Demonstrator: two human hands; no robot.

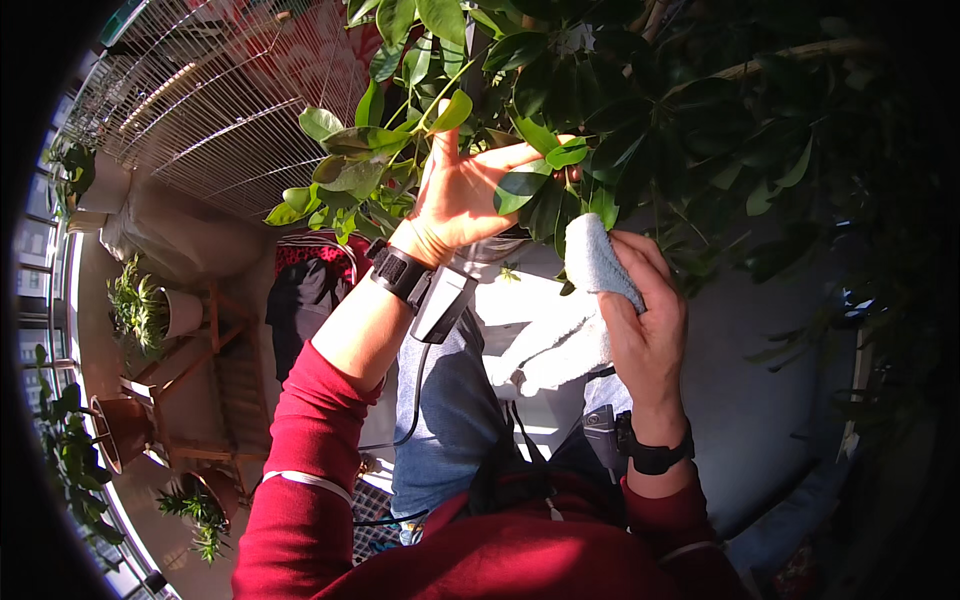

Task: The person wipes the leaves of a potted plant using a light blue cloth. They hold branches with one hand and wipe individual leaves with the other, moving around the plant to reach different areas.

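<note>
A leafy houseplant with glossy oval leaves (367,150) fills the upper part of the view. My left hand (469,191) is among its leaves, palm up with fingers spread. One finger points up at a yellow-green leaf (452,112), while others reach right, their tips partly hidden by a bright green leaf (568,153). Whether they press on that leaf I cannot tell. My right hand (649,307) grips a pale blue fluffy cloth (596,255), its folded top just under the leaves. A white part of the cloth (562,349) hangs below the hand.
A wire cage (232,127) stands at upper left. Potted plants (182,311) sit on a wooden stand (217,330) by the window (37,262). Dark clothing (304,307) lies behind my left forearm. A cable (420,397) hangs from the device on my left wrist.
</note>
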